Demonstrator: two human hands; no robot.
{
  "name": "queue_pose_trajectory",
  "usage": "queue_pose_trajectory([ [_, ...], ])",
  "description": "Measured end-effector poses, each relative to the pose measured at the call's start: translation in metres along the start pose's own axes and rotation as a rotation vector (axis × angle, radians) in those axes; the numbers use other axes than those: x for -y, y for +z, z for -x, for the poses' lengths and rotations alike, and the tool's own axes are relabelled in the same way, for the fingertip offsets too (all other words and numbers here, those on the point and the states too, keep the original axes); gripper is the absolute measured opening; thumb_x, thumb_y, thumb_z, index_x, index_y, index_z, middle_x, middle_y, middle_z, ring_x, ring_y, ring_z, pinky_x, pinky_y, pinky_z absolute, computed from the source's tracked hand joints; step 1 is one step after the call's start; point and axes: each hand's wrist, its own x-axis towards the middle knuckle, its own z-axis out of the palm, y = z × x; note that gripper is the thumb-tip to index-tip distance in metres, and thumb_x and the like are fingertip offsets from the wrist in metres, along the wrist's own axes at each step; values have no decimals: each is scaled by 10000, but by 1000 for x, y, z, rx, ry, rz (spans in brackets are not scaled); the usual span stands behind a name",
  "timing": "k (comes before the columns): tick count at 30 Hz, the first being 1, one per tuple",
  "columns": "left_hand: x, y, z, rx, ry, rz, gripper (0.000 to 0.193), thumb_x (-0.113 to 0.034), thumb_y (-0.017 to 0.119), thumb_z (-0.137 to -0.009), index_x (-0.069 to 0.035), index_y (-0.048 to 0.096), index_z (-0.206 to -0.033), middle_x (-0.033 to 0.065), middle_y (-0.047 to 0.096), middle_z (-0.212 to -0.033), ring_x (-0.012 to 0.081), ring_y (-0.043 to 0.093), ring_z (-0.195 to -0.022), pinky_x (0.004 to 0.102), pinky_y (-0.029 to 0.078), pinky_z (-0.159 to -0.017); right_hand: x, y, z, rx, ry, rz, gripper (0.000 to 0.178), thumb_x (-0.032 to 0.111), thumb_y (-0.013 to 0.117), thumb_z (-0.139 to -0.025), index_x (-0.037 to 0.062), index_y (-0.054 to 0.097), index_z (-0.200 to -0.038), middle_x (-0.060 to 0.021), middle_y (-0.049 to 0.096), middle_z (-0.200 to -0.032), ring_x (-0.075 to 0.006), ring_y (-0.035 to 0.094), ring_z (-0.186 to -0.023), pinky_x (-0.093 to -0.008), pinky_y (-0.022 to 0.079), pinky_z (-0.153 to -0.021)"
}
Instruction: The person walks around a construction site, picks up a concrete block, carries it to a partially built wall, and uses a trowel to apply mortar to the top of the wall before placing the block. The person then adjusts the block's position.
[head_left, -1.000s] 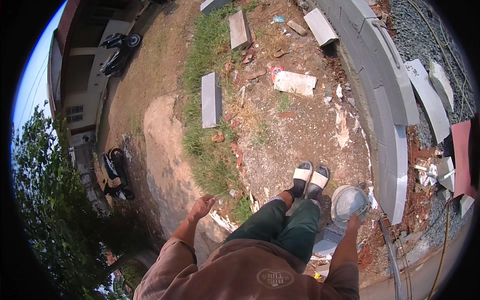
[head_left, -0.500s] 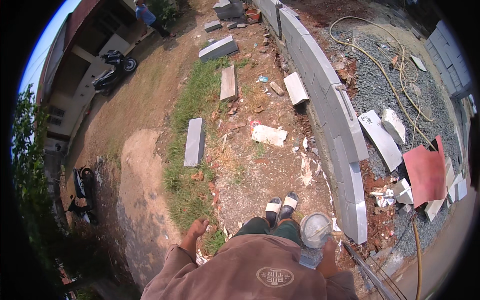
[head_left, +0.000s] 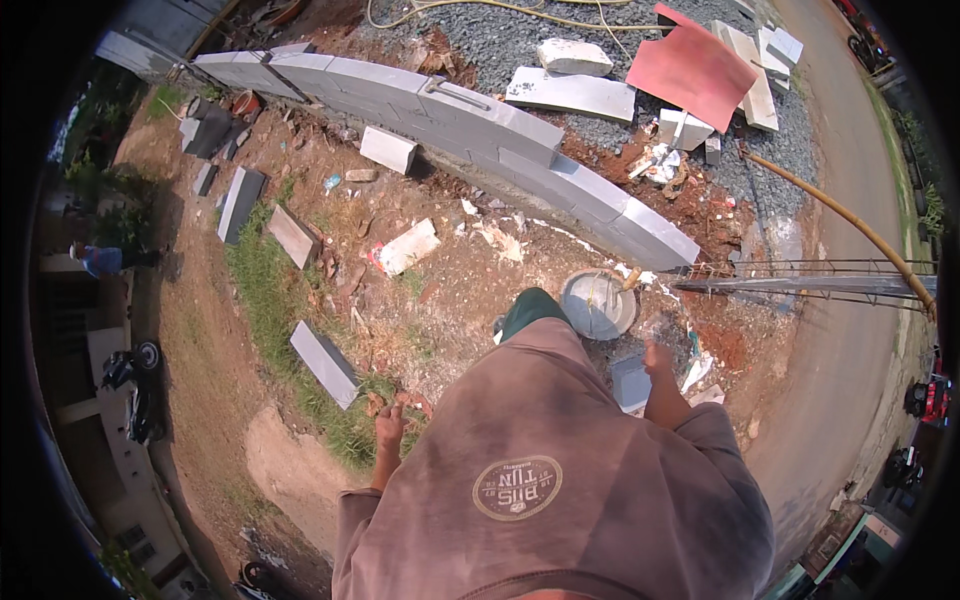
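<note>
My left hand (head_left: 390, 428) hangs above the grass edge, fingers loosely apart and holding nothing I can see. On the other side, my right hand (head_left: 658, 360) hangs free, its loosely bent fingers showing nothing in them. Nearest to it are a round mortar bucket (head_left: 590, 312) and a grey block (head_left: 631, 383) on the ground. A tool with a wooden handle (head_left: 631, 279) lies across the bucket's rim. Beyond the bucket runs a low wall of grey blocks (head_left: 480, 130), stepping down at its near end. My shirt hides most of my legs.
Loose blocks lie on the dirt and grass, among them a grey one (head_left: 325, 364) and a pale one (head_left: 388, 149). A thin rebar frame (head_left: 800, 287) and a bamboo pole (head_left: 840, 209) stand at the right. Behind the wall are gravel (head_left: 480, 45) and a red sheet (head_left: 692, 68).
My view has turned to the right, so the wall now runs across it and the road shows. My body has turned toward the bucket. Both hands remain away from things.
</note>
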Motion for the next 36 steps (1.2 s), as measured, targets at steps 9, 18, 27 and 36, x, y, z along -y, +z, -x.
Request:
queue_pose_trajectory([
  [9,-15,-12,-42,4,157,-321,373,-326,562,-854,41,616,-890,219,600,-699,263,615,-705,401,460,-637,6,-17,72,-15,339,-250,338,379,562,-862,42,557,-891,-42,503,-692,-186,537,-532,-294,350,-394],
  [18,-53,36,18,-220,105,-102,446,-368,545,-854,22,607,-1062,214,623,-1049,333,582,-1018,378,428,-894,75,-47,47,130,193,104,322,347,530,-868,25,525,-861,-78,512,-721,-182,514,-520,-293,387,-403],
  [27,182,114,107,-214,-442,111,499,-381,530,-811,78,626,-981,286,596,-1035,395,565,-1029,390,430,-897,296,35,-42,326,-406,269,315,360,527,-885,49,555,-932,-64,540,-746,-168,563,-566,-285,393,-421],
  [36,109,82,101,-602,-420,362,413,-370,546,-833,10,635,-966,230,628,-983,366,596,-934,400,448,-829,386,170,28,593,-405,689,320,360,533,-890,52,571,-969,-55,569,-777,-174,587,-605,-274,404,-455],
])
